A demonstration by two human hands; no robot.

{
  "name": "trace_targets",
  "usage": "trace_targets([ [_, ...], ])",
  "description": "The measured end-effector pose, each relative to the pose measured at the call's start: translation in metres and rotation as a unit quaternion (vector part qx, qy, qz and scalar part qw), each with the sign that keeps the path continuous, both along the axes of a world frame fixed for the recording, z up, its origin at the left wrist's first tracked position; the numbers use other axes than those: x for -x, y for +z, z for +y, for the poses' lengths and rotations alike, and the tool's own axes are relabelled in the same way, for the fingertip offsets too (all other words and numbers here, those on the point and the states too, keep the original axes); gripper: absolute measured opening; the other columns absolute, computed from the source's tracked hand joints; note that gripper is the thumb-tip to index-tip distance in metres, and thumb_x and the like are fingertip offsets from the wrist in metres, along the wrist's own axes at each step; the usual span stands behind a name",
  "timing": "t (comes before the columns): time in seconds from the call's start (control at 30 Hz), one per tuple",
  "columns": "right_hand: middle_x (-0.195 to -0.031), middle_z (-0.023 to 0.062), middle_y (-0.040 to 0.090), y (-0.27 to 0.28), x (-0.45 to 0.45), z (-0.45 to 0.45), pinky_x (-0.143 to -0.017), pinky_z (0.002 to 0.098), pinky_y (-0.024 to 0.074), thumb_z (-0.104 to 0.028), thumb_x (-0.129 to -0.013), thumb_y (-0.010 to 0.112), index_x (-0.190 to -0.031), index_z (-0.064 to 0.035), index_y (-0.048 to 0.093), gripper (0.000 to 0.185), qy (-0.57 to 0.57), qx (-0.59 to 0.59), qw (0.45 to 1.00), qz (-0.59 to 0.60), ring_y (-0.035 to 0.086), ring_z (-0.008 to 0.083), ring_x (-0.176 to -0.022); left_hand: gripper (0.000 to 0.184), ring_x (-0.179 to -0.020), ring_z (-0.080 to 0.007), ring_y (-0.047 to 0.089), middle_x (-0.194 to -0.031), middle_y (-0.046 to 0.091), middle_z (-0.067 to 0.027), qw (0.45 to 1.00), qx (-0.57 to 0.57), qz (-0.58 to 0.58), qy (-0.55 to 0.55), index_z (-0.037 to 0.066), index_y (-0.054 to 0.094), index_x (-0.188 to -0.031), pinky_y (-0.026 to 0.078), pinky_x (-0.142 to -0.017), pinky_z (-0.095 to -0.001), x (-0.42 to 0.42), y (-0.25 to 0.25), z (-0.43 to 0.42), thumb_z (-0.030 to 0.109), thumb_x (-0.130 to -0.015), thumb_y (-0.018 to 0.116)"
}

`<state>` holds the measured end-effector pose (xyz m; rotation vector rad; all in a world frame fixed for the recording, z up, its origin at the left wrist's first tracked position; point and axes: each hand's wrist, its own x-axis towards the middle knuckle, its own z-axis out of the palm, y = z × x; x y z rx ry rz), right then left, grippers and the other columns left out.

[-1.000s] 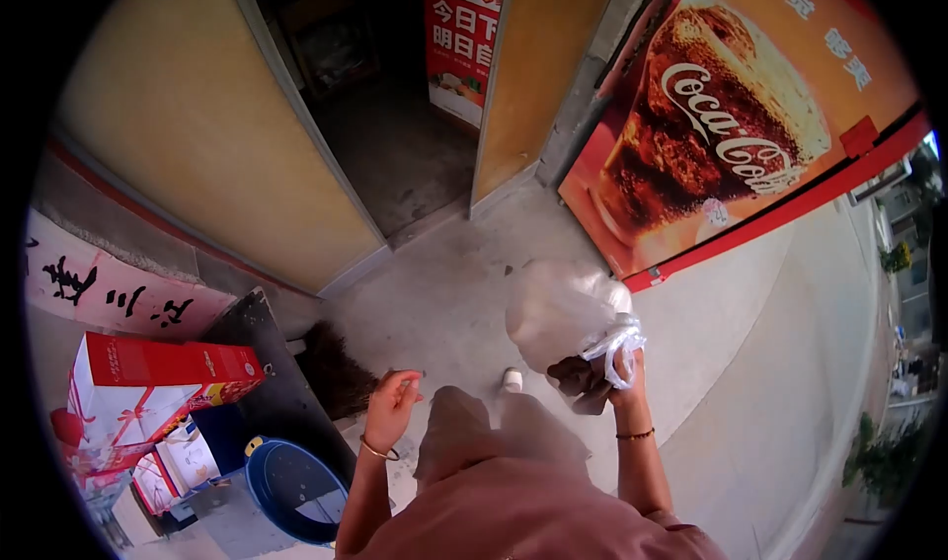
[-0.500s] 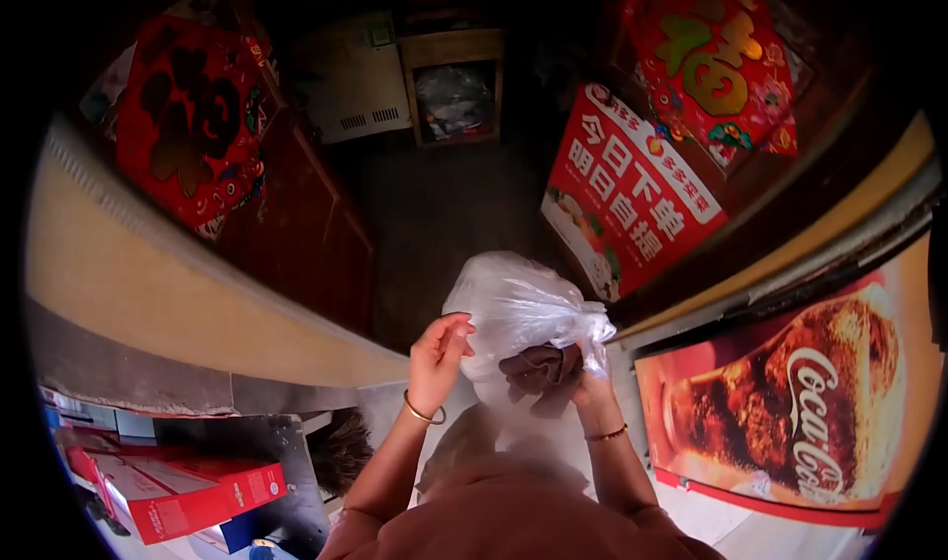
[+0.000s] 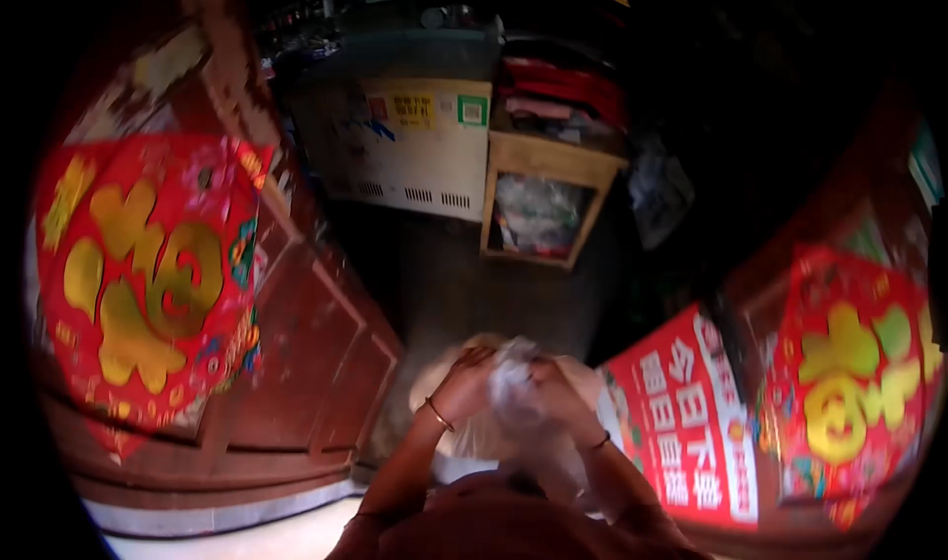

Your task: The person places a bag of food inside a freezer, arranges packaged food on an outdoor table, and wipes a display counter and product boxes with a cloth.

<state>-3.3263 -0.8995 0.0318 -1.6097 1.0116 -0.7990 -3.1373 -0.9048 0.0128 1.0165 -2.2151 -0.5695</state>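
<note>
Both the left hand (image 3: 464,384) and right hand (image 3: 553,390) seem closed on the blurred plastic bag (image 3: 515,382).

My bag (image 3: 513,382): thin, translucent plastic, crinkled, soft sheen. My bracelet (image 3: 439,415): smooth, shiny metal. Left door (image 3: 296,348): wood, its paint worn rough up high. Poster (image 3: 148,274) on it: glossy paper, figures with a metallic shine. Cabinet (image 3: 548,157): bare-looking wood, matt. Floor (image 3: 474,298): matt, material unclear to me.

Dim interior, hands motion-blurred
</note>
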Motion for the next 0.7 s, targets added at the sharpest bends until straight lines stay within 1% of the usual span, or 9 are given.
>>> trace_targets([
  [0.07,-0.093,0.0247,0.063,0.034,-0.015,-0.067,-0.077,0.0392,0.0485,-0.021,-0.07,0.068,-0.096,0.0002,0.064,0.034,0.044,0.108,0.978,0.172,0.061,0.0392,-0.086,0.041,-0.089,-0.0276,0.062,-0.097,0.063,-0.0126,0.893,-0.357,0.273,-0.009,-0.001,0.058,-0.112,0.049,-0.08,-0.0363,-0.012,-0.032,-0.072,0.014,-0.075,0.066],
  [0.13,-0.101,0.0225,0.063,0.036,-0.027,-0.141,-0.084,0.0364,0.0474,-0.02,-0.072,0.069,-0.102,-0.0007,0.063,0.037,0.12,0.119,0.972,0.16,0.061,0.0356,-0.095,0.025,-0.085,-0.0183,0.064,-0.096,0.065,-0.0072,0.999,0.02,-0.014,0.027,0.001,0.063,-0.104,0.051,-0.075,-0.0317,-0.035,-0.015,-0.12,0.013,-0.082,0.062],
  [0.23,-0.114,0.0179,0.061,0.066,-0.041,-0.237,-0.091,0.0331,0.0443,-0.019,-0.077,0.069,-0.108,-0.0023,0.062,0.036,0.113,0.115,0.987,-0.001,0.058,0.0291,-0.108,0.019,-0.083,-0.0152,0.065,-0.092,0.069,-0.0054,0.912,-0.183,0.342,0.132,0.004,0.068,-0.095,0.051,-0.075,-0.0293,-0.068,-0.008,-0.185,-0.001,-0.078,0.063],
  [0.27,-0.114,0.0179,0.061,0.064,-0.046,-0.276,-0.091,0.0331,0.0443,-0.019,-0.077,0.069,-0.108,-0.0023,0.062,0.036,0.125,0.115,0.986,-0.003,0.058,0.0291,-0.108,0.02,-0.081,-0.0186,0.067,-0.089,0.069,-0.0092,0.944,-0.123,0.238,0.191,0.003,0.068,-0.095,0.051,-0.074,-0.0297,-0.087,-0.015,-0.209,-0.003,-0.077,0.06],
  [0.43,-0.114,0.0063,0.061,0.042,-0.074,-0.491,-0.092,0.0289,0.0435,-0.011,-0.086,0.062,-0.115,-0.0022,0.058,0.031,-0.01,-0.072,0.988,-0.138,0.056,0.0153,-0.106,0.019,-0.08,-0.0121,0.063,-0.087,0.07,-0.0062,0.894,-0.121,0.297,0.314,0.001,0.067,-0.091,0.049,-0.073,-0.0269,-0.14,-0.006,-0.328,-0.008,-0.075,0.061],
  [0.47,-0.11,0.0053,0.062,0.034,-0.088,-0.531,-0.09,0.0288,0.0456,-0.012,-0.087,0.061,-0.114,-0.0029,0.059,0.029,-0.017,-0.219,0.936,-0.273,0.057,0.0154,-0.103,0.018,-0.08,-0.0104,0.062,-0.086,0.07,-0.0048,0.879,-0.115,0.32,0.334,0.001,0.068,-0.09,0.048,-0.072,-0.0262,-0.155,-0.009,-0.355,-0.007,-0.075,0.061],
  [0.53,-0.108,0.0056,0.064,0.036,-0.125,-0.607,-0.089,0.03,0.0476,-0.013,-0.087,0.061,-0.114,-0.0031,0.06,0.028,-0.05,-0.285,0.888,-0.358,0.058,0.0164,-0.102,0.02,-0.08,-0.0092,0.06,-0.088,0.068,-0.0014,0.873,-0.085,0.311,0.367,0.001,0.066,-0.092,0.047,-0.072,-0.0245,-0.187,-0.016,-0.404,-0.008,-0.075,0.062],
  [0.6,-0.104,0.0058,0.065,-0.013,-0.153,-0.698,-0.088,0.0315,0.0491,-0.021,-0.089,0.059,-0.111,-0.0046,0.06,0.027,-0.041,-0.306,0.864,-0.397,0.061,0.0185,-0.098,0.021,-0.081,-0.0101,0.06,-0.09,0.067,-0.0009,0.887,-0.034,0.148,0.437,0.0,0.066,-0.094,0.047,-0.073,-0.0248,-0.231,-0.044,-0.448,-0.007,-0.075,0.062],
  [0.7,-0.102,0.0132,0.064,-0.059,-0.19,-0.817,-0.085,0.0388,0.0502,-0.038,-0.094,0.041,-0.107,-0.0035,0.06,0.041,0.026,-0.357,0.788,-0.502,0.062,0.0248,-0.096,0.019,-0.082,-0.0129,0.061,-0.091,0.068,-0.0028,0.866,-0.037,0.28,0.413,0.001,0.066,-0.094,0.048,-0.075,-0.0255,-0.266,-0.028,-0.505,-0.004,-0.076,0.064],
])
